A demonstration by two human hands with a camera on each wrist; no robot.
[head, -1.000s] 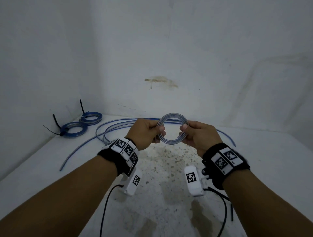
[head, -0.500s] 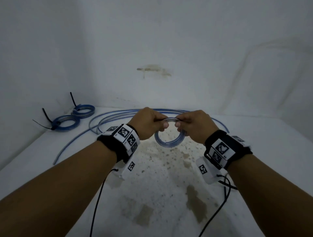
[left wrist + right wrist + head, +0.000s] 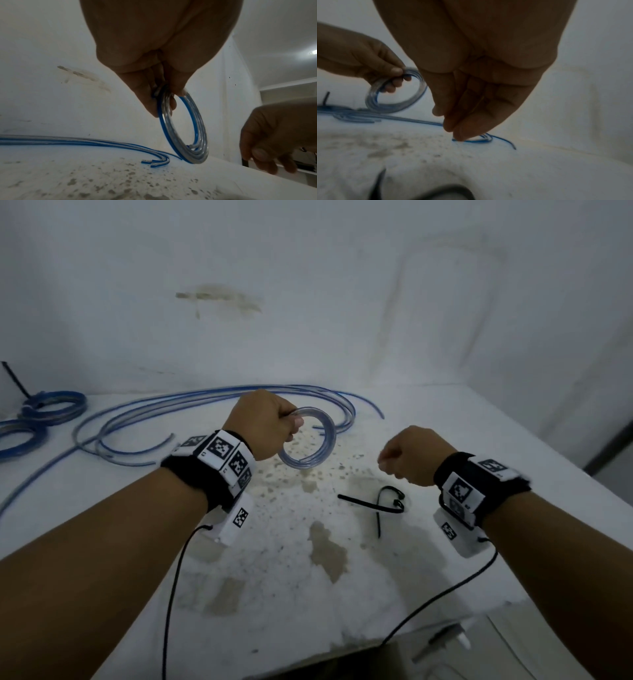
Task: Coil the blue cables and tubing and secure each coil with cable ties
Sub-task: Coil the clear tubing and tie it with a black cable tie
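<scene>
A small coil of clear and blue tubing [image 3: 301, 465] hangs upright from my left hand [image 3: 291, 426], which grips it at its top; in the left wrist view the coil [image 3: 197, 158] reaches down close to the table. My right hand [image 3: 397, 463] hovers apart to the right, fingers loosely bent and holding nothing, just above two black cable ties [image 3: 387, 505] lying on the table. From the right wrist, its fingers [image 3: 453, 129] hang down together, and the coil [image 3: 393, 106] shows at the left.
Several loose blue and clear tubes [image 3: 205, 398] curve along the back of the stained white table [image 3: 479, 440]. Two tied coils [image 3: 51, 405] with black ties lie at the far left. Walls close the back and left; the table's front edge [image 3: 428, 635] is at lower right.
My right hand has let go of the coil and moved right and down over the cable ties. My left hand alone keeps the coil.
</scene>
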